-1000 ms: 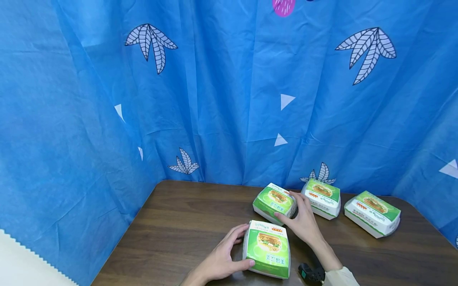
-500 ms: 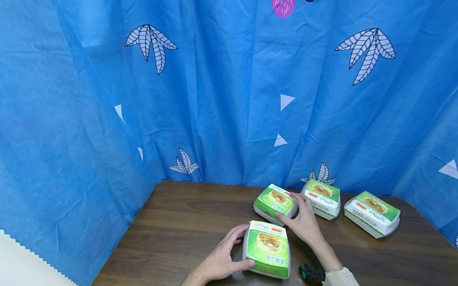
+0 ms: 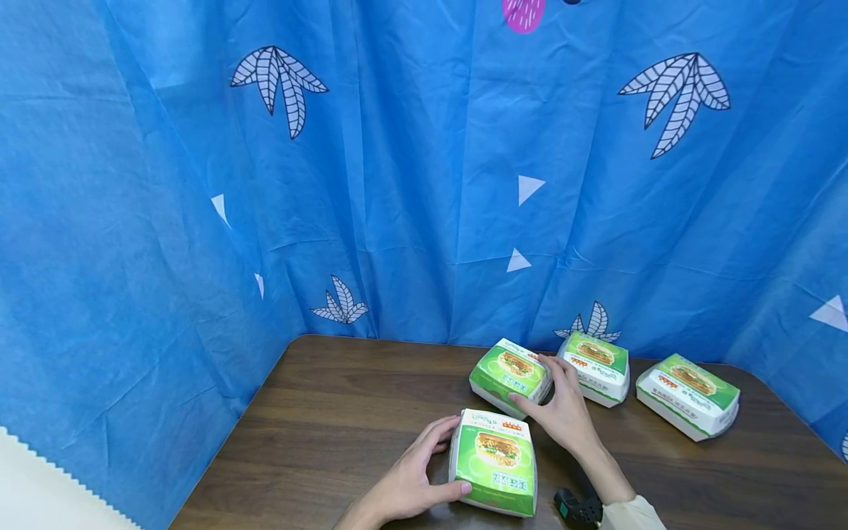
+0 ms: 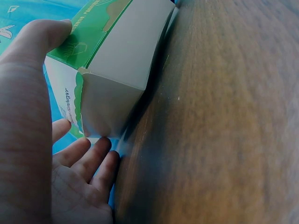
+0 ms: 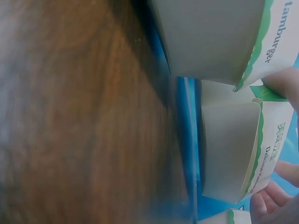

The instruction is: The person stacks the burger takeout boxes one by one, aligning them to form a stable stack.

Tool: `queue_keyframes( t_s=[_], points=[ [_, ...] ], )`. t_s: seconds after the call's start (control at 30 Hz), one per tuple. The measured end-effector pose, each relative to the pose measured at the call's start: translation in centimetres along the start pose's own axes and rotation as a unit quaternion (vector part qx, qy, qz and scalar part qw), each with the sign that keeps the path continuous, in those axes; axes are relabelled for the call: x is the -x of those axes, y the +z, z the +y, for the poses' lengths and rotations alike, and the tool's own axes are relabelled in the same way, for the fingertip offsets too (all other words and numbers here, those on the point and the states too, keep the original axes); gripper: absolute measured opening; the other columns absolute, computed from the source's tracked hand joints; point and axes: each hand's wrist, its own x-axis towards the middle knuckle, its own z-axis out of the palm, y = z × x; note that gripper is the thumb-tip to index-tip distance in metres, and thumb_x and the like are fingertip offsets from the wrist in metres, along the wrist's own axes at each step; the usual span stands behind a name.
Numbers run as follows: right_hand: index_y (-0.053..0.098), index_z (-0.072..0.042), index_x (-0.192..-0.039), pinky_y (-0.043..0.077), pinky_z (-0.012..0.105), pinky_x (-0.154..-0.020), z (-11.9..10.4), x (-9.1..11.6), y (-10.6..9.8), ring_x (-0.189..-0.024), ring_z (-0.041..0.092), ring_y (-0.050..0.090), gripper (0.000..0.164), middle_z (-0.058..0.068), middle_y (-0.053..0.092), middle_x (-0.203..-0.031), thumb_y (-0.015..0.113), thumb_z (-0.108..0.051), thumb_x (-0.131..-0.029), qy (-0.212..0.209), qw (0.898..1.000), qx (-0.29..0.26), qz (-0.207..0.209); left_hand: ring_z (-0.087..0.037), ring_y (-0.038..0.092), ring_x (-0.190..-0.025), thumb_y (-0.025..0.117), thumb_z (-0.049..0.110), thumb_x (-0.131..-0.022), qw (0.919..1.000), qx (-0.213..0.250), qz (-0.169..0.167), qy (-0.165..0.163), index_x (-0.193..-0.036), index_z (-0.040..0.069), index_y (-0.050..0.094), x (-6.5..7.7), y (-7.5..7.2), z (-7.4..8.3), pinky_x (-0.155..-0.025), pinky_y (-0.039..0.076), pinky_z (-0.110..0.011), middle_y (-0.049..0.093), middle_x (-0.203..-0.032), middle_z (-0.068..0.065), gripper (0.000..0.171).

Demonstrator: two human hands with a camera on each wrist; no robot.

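Brown table (image 3: 318, 412), apparently bearing four burger boxes (image 3: 497, 464)

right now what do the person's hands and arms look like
The left hand and right hand are ungloved. An off-white sleeve shows on the right, none on the left. Whether the black-and-green device beside that sleeve is worn is unclear.

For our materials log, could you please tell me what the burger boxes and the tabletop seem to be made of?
Burger boxes: probably smooth printed paperboard, judging by thin edges and sharp folds. Tabletop: smooth-looking wood or wood-print laminate; brown grain shows.
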Motion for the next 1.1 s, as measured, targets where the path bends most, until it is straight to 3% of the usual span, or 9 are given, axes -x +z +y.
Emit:
queue_keyframes(
  t_s=[0.43, 1.1],
  points=[
    [0.032, 0.003, -0.158, 0.036, 0.067, -0.111, -0.16, 0.18, -0.29, -0.139, 0.045, 0.037, 0.105, 0.027, 0.030, -0.154, 0.084, -0.049, -0.082, 0.001, 1.000, 0.011, -0.007, -0.013, 0.043, -0.141, 0.074, 0.039, -0.094, 1.0000, 0.002, 0.001, 0.005, -0.160, 0.022, 0.033, 0.09, -0.02, 0.04, -0.114, 0.042, -0.030, 0.036, -0.161, -0.002, 0.080],
    [0.028, 0.001, -0.159, 0.034, 0.071, -0.110, -0.61, 0.37, -0.67, -0.142, 0.051, 0.033, 0.109, 0.031, 0.026, -0.158, 0.084, -0.051, -0.081, 0.000, 1.000, 0.007, -0.014, -0.012, 0.044, -0.140, 0.076, 0.039, -0.093, 1.0000, -0.001, 0.000, -0.003, -0.159, 0.023, 0.034, 0.06, 0.07, 0.05, -0.115, 0.042, -0.030, 0.037, -0.160, 0.002, 0.080]
  ],
)
